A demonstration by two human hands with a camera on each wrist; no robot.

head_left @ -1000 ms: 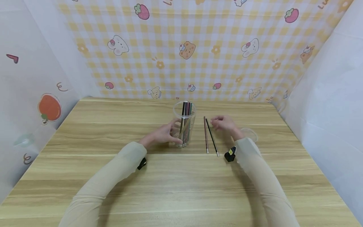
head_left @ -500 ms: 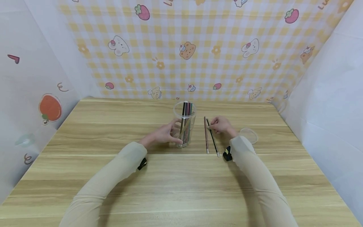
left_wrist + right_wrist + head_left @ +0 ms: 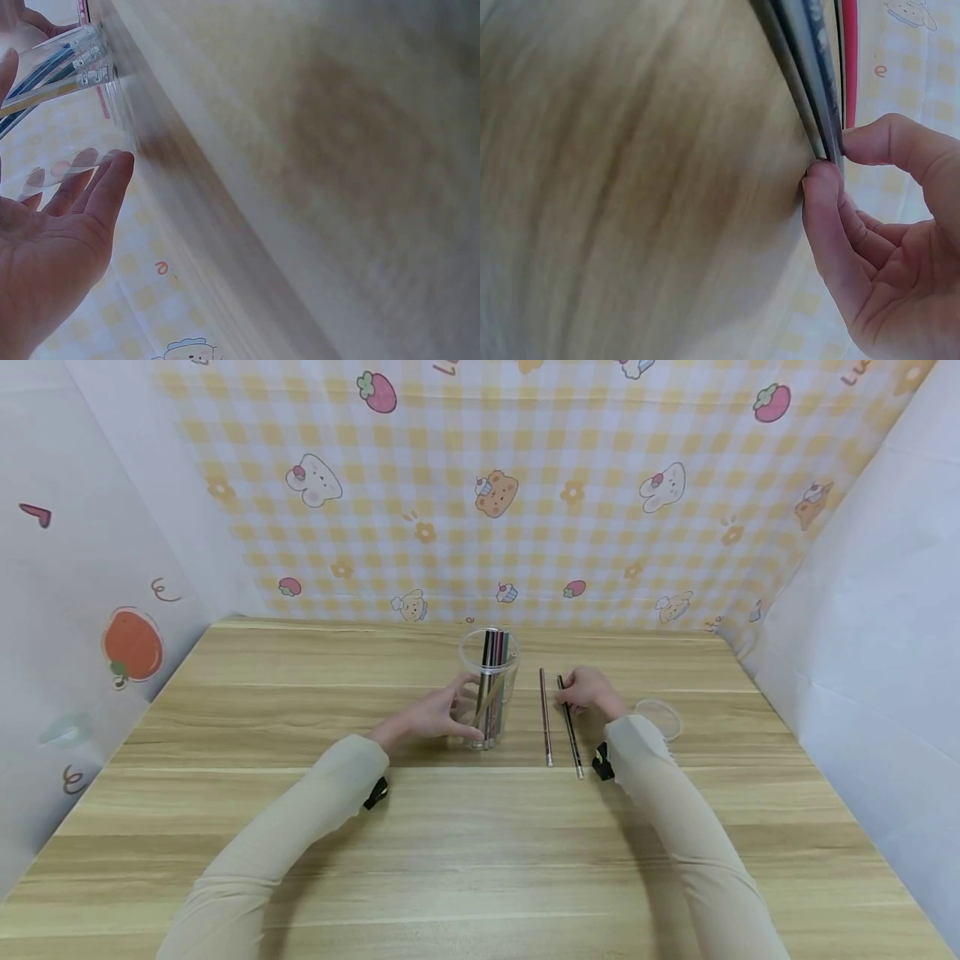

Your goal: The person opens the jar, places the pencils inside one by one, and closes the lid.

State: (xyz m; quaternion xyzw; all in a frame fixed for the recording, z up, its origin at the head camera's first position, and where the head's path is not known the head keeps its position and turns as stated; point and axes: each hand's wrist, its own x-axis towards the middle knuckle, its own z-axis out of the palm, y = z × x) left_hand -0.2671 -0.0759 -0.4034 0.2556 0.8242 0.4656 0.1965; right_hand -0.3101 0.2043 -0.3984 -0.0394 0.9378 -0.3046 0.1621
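Observation:
In the head view my left hand [image 3: 431, 714] is curled round the lower side of a clear plastic cup [image 3: 512, 683]. Several pencils [image 3: 492, 647] stand in the cup, one of them slanting across the rest. The left wrist view shows the fingers [image 3: 112, 184] against the clear wall, with pencil ends at the base. To the right of the cup, my right hand [image 3: 594, 692] pinches the upper end of a black pencil [image 3: 573, 739] between thumb and fingertips. A dark red pencil [image 3: 546, 718] lies between the cup and that hand.
A clear round lid [image 3: 680, 723] lies on the wooden table [image 3: 480, 852], just right of the right wrist. Behind the table hangs a yellow checked cloth [image 3: 450, 552], and pale sheets [image 3: 885, 577] close off the sides. Each wrist carries a small black camera [image 3: 602, 762].
The right hand came left to the black pencil and took hold of its upper end. That end has shifted slightly right, away from the red pencil. Left hand and cup stayed put.

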